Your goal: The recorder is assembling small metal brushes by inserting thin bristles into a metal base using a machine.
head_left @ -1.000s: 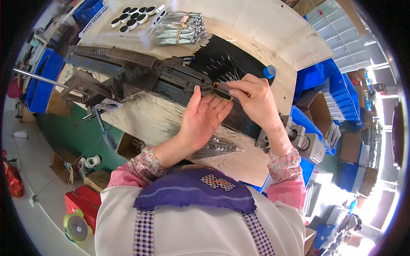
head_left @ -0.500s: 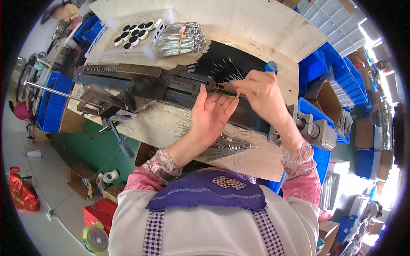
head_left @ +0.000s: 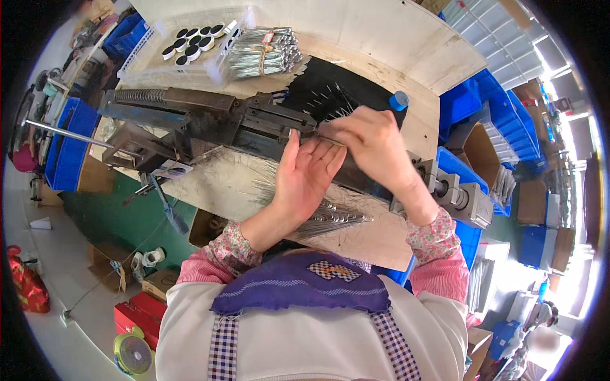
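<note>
Two hands work with thin metal rods at a dark machine on a wooden table.

The right hand (head_left: pixel 372 143) pinches a thin rod (head_left: pixel 327 138) with fingers closed on it, right at the machine (head_left: pixel 254 124) in the middle. The left hand (head_left: pixel 311 174) lies open and flat just under it, fingers apart, holding nothing I can see. The rod looks light, stiff and slippery, so a pinch near its end seems best. More rods (head_left: pixel 330 216) lie in a pile near the body. The rod's tip hides behind the fingers. The bundle (head_left: pixel 264 51) far away looks blurry.
</note>
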{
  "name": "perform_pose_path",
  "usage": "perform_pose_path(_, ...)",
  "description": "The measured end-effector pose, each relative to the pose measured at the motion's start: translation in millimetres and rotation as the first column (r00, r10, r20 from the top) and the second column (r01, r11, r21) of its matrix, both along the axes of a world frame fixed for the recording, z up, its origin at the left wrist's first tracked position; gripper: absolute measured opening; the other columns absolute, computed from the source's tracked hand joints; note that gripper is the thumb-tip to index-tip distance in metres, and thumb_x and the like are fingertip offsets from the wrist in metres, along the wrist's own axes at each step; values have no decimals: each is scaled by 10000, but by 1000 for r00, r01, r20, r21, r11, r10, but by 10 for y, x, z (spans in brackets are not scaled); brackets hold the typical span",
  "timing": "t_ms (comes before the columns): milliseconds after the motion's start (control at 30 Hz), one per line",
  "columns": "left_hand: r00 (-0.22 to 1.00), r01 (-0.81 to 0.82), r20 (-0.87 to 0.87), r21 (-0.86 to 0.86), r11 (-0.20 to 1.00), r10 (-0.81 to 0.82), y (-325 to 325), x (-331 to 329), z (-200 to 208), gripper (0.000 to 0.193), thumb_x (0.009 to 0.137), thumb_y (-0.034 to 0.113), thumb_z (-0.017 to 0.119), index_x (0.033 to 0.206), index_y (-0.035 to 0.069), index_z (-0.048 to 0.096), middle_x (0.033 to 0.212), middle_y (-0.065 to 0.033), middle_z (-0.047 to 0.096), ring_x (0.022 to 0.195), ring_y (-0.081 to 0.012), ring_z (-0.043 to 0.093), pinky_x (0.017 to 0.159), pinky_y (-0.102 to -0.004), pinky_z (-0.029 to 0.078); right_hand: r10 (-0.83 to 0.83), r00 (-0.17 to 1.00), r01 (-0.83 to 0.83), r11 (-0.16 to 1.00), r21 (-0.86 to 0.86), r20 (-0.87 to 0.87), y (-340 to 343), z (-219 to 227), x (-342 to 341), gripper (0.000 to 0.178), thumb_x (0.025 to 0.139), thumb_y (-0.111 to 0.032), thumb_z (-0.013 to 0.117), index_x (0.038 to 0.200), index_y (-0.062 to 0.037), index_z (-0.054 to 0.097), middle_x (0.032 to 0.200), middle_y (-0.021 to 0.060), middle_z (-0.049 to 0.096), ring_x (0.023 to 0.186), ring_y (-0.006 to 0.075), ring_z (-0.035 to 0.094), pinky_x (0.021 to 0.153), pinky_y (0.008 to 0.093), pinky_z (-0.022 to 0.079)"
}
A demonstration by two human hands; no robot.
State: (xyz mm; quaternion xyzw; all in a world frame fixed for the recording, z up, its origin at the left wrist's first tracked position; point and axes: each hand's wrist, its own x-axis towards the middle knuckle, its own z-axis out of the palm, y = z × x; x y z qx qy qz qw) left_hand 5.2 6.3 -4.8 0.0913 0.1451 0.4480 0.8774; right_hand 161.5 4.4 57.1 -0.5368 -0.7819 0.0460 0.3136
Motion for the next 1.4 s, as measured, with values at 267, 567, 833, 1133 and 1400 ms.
perform_pose_path(267, 999, 4, 49, 48, 999, -6, -6, 9, 11, 641, 993, 510, 291, 1162, -89, 445, 1246, -210, 484, 1231, -294, 449, 1120, -384, 300, -143, 965, 167, 981, -98, 219, -240, 124, -100, 216, 804, -82, 571, 997, 13, 563, 654, 174, 619, 611, 334, 643, 522, 416, 504)
perform_pose_path(567, 992, 110, 59, 12, 994, -110, 93, -47, 61, 594, 991, 481, 333, 1062, -86, 496, 1251, -237, 499, 1198, -291, 477, 1043, -377, 357, -103, 881, 163, 982, -91, 462, -159, 98, -223, 173, 683, -76, 649, 809, 4, 562, 636, 121, 621, 610, 270, 673, 477, 338, 515)
perform_pose_path(833, 983, 110, -155, 74, 991, -98, 51, 17, -24, 281, 982, 291, 474, 1074, 37, 551, 1102, -84, 594, 1105, -200, 536, 1032, -355, 390, -132, 963, 197, 937, -287, 233, -639, -15, -91, 258, 840, -52, 524, 1090, -40, 462, 819, 215, 635, 750, 413, 623, 623, 477, 492)
perform_pose_path(1133, 938, 148, -315, -13, 989, -145, -448, 6, -153, 463, 943, 187, 544, 1331, -41, 430, 1391, -184, 433, 1338, -283, 368, 1112, -406, 315, -147, 981, 194, 701, -686, 128, -1071, -1179, -232, 187, 853, -191, 553, 931, -22, 558, 859, 211, 640, 800, 419, 621, 719, 518, 481)
perform_pose_path(1400, -712, 660, 71, 408, 631, 699, -290, -2085, -511, 824, 799, 207, 665, 1461, -14, 226, 1515, -278, 172, 1422, -420, 135, 1101, -599, 177, -229, 950, 108, 879, -465, -212, -1280, -750, 96, 179, 784, -36, 609, 959, -21, 573, 881, 158, 644, 768, 346, 658, 681, 393, 531)
